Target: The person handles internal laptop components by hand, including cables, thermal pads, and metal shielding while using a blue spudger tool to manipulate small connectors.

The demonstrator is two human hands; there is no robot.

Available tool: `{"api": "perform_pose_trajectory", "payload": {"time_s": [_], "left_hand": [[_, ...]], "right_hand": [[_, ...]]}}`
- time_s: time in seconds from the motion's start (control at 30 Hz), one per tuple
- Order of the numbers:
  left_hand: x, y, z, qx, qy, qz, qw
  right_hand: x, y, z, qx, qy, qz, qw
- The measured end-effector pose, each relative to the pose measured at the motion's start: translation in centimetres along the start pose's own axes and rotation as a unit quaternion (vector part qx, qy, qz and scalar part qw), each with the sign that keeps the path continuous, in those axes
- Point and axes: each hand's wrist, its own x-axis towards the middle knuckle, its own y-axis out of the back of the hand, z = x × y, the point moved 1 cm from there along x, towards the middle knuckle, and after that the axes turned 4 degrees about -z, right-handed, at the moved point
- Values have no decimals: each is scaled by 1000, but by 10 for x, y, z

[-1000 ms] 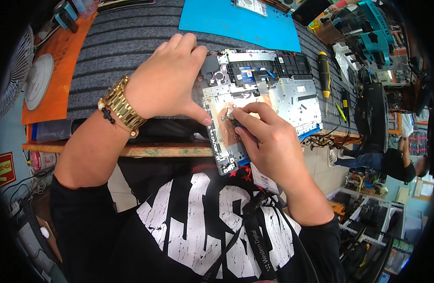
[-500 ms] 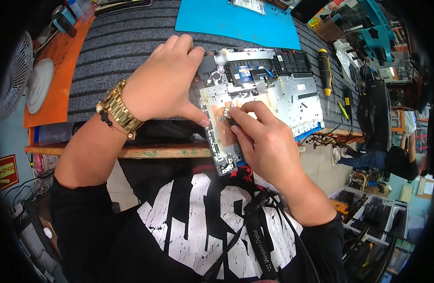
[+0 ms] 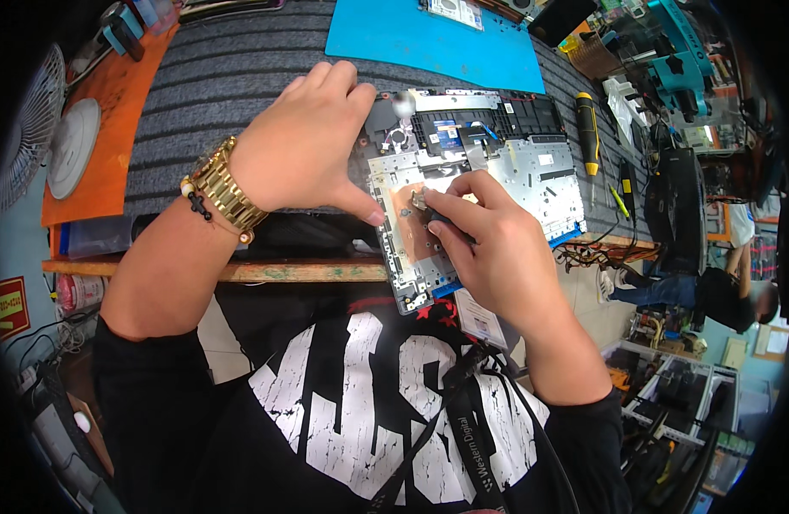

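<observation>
An opened laptop base (image 3: 514, 167), silver metal with dark circuit parts inside, lies on the grey ribbed mat and juts over the bench's front edge. My left hand (image 3: 304, 146), with a gold watch at the wrist, lies flat on the base's left side, its thumb pressed on the metal plate. My right hand (image 3: 489, 240) rests on the near corner, thumb and forefinger pinched on a small dark part (image 3: 418, 202) over a copper-coloured patch. What lies under the palm is hidden.
A blue mat (image 3: 429, 38) lies behind the laptop. A black and yellow screwdriver (image 3: 590, 128) lies to its right, an orange mat (image 3: 112, 111) with a white disc to the left. Another person (image 3: 711, 295) crouches on the floor at the right.
Both hands stay in nearly the same place. My right fingers have shifted slightly on the small part; the laptop base has not moved.
</observation>
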Motion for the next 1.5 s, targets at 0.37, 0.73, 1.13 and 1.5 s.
{"api": "perform_pose_trajectory", "payload": {"time_s": [0.37,0.73,1.13,1.5], "left_hand": [[0,-2,3,8,-10,20,1000],[0,-1,2,18,-15,31,999],[-2,0,2,15,4,7,1000],[-4,2,-1,3,6,-11,1000]], "right_hand": [[13,8,17,-30,63,-9,997],[68,40,37,-81,230,-115,963],[33,44,33,-65,154,-77,983],[-8,7,16,21,106,6,994]]}}
